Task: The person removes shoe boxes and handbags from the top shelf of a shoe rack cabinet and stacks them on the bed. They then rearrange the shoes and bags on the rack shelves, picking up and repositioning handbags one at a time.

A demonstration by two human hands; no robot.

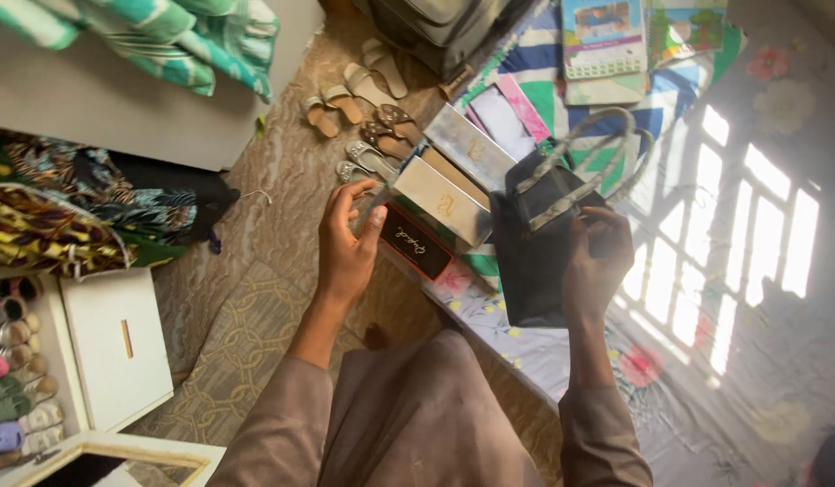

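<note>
Setting: patterned floor (246, 334) on the left; floral sheet (760, 361) on the right, crossed by window light.
Left hand (345, 243): yours; thumb and fingers are curled round the near end of a stack of long flat boxes (445, 194), at the sheet's left edge.
Boxes: two silver ones on top, a dark red one (416, 242) lowest, nearest you.
Right hand (598, 261): yours; it is closed on the upper rim of a black bag (530, 261).
Bag: stands on the sheet just right of the boxes, touching them; its grey handles (584, 153) arch upward.
Sandals (363, 117): several pairs on the floor beyond the boxes.
White box (120, 347): on the floor, far left.
</note>
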